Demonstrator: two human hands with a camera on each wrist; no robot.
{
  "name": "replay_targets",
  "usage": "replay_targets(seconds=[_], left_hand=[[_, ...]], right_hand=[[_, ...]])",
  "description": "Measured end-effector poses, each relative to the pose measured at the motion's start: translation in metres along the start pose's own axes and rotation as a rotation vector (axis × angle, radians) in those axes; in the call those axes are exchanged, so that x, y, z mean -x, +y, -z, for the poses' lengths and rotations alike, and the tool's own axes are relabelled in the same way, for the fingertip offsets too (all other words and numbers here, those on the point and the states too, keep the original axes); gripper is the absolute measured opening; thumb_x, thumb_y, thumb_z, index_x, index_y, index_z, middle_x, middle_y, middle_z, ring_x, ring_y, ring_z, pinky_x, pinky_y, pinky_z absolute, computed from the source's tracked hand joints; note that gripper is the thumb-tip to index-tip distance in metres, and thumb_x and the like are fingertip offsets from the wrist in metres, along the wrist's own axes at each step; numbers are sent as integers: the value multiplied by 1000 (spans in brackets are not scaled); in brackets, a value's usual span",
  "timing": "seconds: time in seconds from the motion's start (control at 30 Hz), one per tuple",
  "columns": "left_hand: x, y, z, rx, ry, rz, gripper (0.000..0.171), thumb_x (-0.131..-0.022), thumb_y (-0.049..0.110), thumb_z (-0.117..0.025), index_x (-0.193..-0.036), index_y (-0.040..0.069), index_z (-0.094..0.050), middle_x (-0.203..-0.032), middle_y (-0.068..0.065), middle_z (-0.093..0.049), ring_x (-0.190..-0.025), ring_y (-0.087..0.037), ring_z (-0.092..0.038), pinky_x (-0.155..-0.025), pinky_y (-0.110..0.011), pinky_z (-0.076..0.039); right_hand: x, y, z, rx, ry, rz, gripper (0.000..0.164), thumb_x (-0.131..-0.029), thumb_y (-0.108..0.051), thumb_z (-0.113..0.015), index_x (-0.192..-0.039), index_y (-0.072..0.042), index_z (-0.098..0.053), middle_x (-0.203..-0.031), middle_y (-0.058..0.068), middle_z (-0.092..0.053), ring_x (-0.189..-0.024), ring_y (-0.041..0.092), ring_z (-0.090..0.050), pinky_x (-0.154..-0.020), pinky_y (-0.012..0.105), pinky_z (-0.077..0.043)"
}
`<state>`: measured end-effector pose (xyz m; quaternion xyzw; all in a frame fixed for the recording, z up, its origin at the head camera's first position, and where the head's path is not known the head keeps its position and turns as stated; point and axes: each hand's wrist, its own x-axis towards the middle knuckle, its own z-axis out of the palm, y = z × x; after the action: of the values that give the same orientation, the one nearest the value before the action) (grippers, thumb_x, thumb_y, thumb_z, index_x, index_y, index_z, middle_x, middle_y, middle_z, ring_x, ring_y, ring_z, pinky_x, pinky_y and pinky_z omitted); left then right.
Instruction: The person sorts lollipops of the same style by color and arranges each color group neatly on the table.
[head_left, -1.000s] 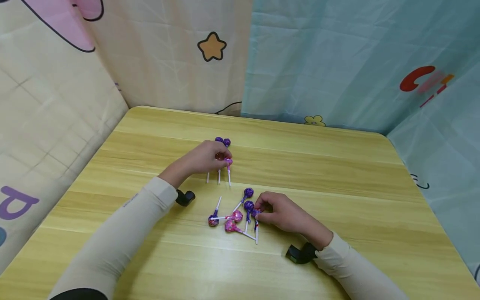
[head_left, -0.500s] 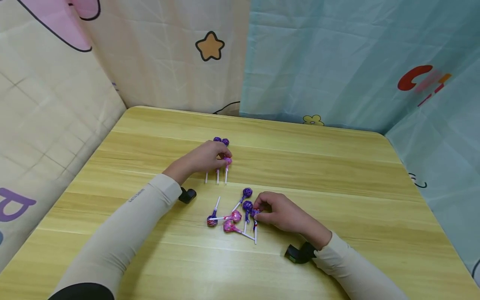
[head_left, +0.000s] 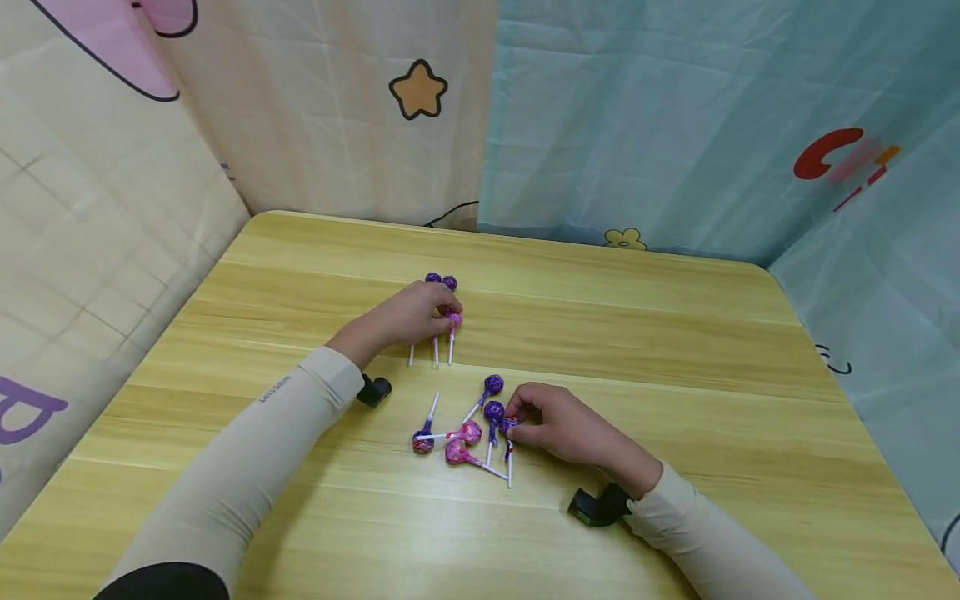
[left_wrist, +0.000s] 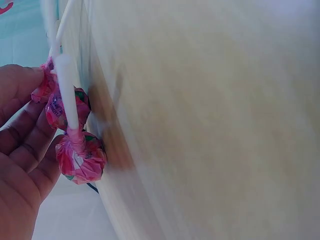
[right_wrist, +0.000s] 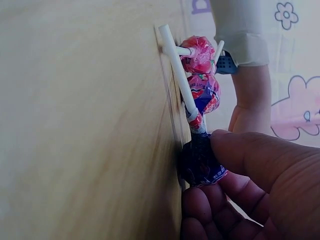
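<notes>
the left hand (head_left: 416,312) pinches a pink lollipop (head_left: 454,319) between thumb and fingers at the far group, while the right hand (head_left: 558,427) grips a purple lollipop (head_left: 509,426) by its head, fingers curled, at the right edge of the near pile (head_left: 469,432). the step in hand appears to be aligning the pink lollipop beside its neighbours. the next move likely calls for releasing it cleanly, then lifting the purple one clear of the adjoining sticks.

What looks like "FRUIT" marks a lollipop wrapper (right_wrist: 206,89) at two o'clock in the right wrist view. In the head view, a purple letter (head_left: 37,401) stands on the pale curtain (head_left: 112,242) at nine o'clock; lettering (head_left: 275,388) on the left sleeve (head_left: 247,458), at eight, is illegible.
</notes>
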<state>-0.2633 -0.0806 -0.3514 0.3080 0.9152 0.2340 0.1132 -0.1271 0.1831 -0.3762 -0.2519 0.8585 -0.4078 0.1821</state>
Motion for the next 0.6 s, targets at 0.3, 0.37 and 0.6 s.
replay_targets(seconds=[0.3,0.37,0.6], left_hand=[[0,2,0,9,-16,4,21,-98,14,-64,-114,4,-71,-113,-8,-65,-104,-22,-59,-95,-38,-47],[0,2,-1,9,-18,2,20,-98,13,-64,-114,4,-71,-113,-8,-65,-104,-22,-59,-95,-38,-47],[1,1,-2,25,-36,15,22,-98,15,-64,-115,4,-71,-113,-9,-66,-103,-22,-60,-94,-38,-48]], right_hand=[[0,0,0,-6,2,-5,11,-91,-7,-71,-97,-14,-65,-93,-6,-63,-84,12,-59,-75,28,-50],[0,0,0,-2,2,-7,11,-90,-8,-71,-97,-15,-65,-93,-6,-63,-84,12,-59,-75,28,-50],[0,0,0,5,4,-10,11,-90,-8,-71,-97,-15,-65,-92,-6,-63,-84,12,-59,-75,28,-50]])
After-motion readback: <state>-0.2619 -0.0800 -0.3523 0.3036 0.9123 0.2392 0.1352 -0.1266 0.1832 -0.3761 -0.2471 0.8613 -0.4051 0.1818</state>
